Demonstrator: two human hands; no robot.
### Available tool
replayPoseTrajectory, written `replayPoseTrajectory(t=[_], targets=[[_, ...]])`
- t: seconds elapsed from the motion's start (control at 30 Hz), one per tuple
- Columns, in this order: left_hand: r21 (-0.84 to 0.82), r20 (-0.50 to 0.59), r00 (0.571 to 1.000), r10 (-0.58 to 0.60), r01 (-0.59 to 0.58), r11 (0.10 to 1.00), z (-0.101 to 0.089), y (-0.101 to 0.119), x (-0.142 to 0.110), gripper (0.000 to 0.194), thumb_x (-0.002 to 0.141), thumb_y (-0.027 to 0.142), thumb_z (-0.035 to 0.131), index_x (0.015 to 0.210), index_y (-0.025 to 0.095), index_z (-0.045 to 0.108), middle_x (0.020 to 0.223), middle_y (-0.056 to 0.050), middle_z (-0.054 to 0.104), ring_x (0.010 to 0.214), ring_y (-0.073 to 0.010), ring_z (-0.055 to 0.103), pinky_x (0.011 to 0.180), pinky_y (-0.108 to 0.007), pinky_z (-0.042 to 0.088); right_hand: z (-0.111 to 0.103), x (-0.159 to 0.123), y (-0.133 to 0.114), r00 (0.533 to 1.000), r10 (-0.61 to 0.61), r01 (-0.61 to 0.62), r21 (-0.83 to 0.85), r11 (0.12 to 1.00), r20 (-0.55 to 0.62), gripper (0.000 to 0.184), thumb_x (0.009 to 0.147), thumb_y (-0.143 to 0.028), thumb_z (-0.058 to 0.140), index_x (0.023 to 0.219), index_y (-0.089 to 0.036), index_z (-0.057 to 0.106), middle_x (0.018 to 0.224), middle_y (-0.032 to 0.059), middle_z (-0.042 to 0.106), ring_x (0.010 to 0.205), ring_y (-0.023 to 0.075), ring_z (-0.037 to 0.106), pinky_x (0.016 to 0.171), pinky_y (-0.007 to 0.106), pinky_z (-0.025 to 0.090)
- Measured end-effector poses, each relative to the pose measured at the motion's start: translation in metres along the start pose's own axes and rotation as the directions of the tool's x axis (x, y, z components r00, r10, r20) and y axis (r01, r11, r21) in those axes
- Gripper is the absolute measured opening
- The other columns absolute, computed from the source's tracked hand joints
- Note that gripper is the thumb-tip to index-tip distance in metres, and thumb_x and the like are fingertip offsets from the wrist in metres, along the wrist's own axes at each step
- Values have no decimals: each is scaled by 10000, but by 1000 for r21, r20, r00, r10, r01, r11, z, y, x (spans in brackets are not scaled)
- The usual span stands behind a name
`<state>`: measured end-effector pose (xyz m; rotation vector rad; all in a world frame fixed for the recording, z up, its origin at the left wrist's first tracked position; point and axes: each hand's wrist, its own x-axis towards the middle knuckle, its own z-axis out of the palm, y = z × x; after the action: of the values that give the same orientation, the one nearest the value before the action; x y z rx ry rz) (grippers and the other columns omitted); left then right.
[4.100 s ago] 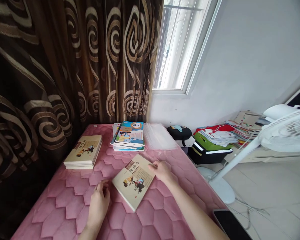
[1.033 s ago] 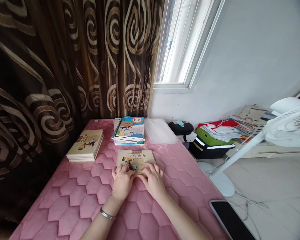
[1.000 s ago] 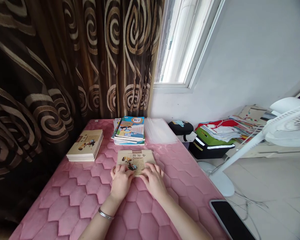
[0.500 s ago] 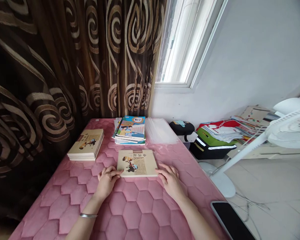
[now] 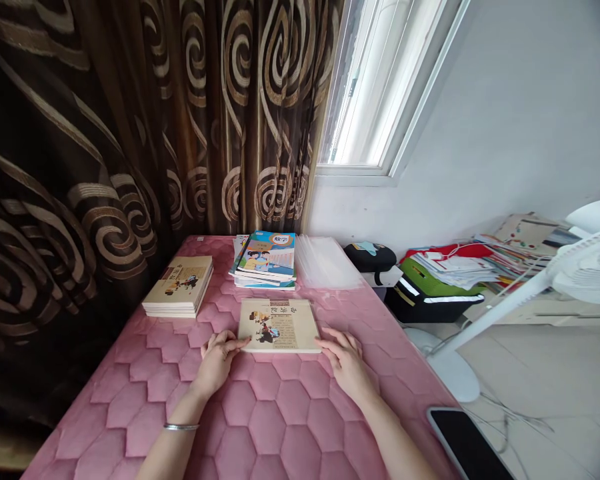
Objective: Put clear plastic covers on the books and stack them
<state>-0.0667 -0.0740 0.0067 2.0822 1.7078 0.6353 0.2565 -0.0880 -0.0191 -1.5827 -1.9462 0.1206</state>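
Note:
A cream paperback book with a cartoon figure and Chinese characters on its cover lies flat on the pink quilted mattress cover. At its near left corner, my left hand grips the edge between thumb and fingers. My right hand holds the near right corner the same way, its fingertips against the side. To the left is a stack of matching books. Behind the held book sits a pile of colourful textbooks, with clear plastic covers beside it.
A phone lies at the right edge of the bed. Beyond that edge stands a white fan. Bags and papers are heaped along the wall. A dark patterned curtain hangs behind the bed at left.
My view has turned slightly left, so everything appears a little further right. Both hands keep their places at the book's near corners.

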Motion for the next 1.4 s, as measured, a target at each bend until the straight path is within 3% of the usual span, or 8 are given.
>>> replayPoseTrajectory(t=[0.3,0.4,0.57,0.7,0.8,0.9,1.13,1.4], targets=[[17,35,999,-18,17,1000,-5,5,-3,393,904,232,402,1158,434,623,1042,-9,600,1051,-208,484,951,-422,311,0,-1,1,1000,-19,19,20,1000,-19,331,882,-198,419,1024,-326,689,1222,31,598,1113,237,508,954,460,410],[38,30,999,-19,18,999,-8,8,-4,356,898,278,424,1147,422,635,1045,-14,597,1057,-219,489,944,-437,322,-9,9,-2,998,3,-5,28,1000,70,248,879,-303,478,1002,-326,693,1296,29,551,1189,259,472,984,499,370],[134,-61,997,-56,63,989,-3,25,-9,304,816,357,574,1110,365,652,1121,-36,569,1084,-261,478,920,-464,344,-14,62,-20,966,-30,40,-36,999,255,193,851,-335,550,800,-249,715,1345,60,516,1235,283,450,1021,498,308],[264,-255,957,-139,207,942,12,58,-28,302,846,256,502,1117,253,634,1198,-106,537,1093,-295,475,880,-463,363,9,115,-41,938,-104,119,-26,993,331,157,830,-284,600,967,-244,666,1246,58,586,1178,248,500,1022,440,311],[197,-151,980,-133,161,967,28,82,-43,230,880,282,448,983,227,646,1102,-93,604,1043,-265,529,881,-435,363,24,142,-50,905,-112,124,-3,992,411,285,854,-291,579,1133,-238,602,1226,58,607,1121,211,544,950,342,381],[102,-26,995,-96,99,990,40,95,-48,198,878,297,454,924,223,632,1026,-69,648,1025,-250,548,924,-435,334,29,156,-53,881,-114,129,-1,992,458,282,862,-302,575,1130,-223,616,1203,54,630,1105,183,559,917,271,393],[58,-54,981,-189,192,980,33,99,-28,221,908,337,405,883,209,583,930,-73,672,976,-262,574,866,-438,339,21,157,-48,854,45,35,-144,989,518,203,818,-375,612,872,-205,708,962,82,718,907,217,639,746,271,419],[-178,-129,970,-206,181,967,24,46,27,122,885,136,409,804,223,433,833,-44,656,825,-179,637,733,-281,419,15,108,-41,865,288,-223,-199,954,411,359,877,-465,501,755,-189,696,814,71,732,754,178,658,594,233,378]])
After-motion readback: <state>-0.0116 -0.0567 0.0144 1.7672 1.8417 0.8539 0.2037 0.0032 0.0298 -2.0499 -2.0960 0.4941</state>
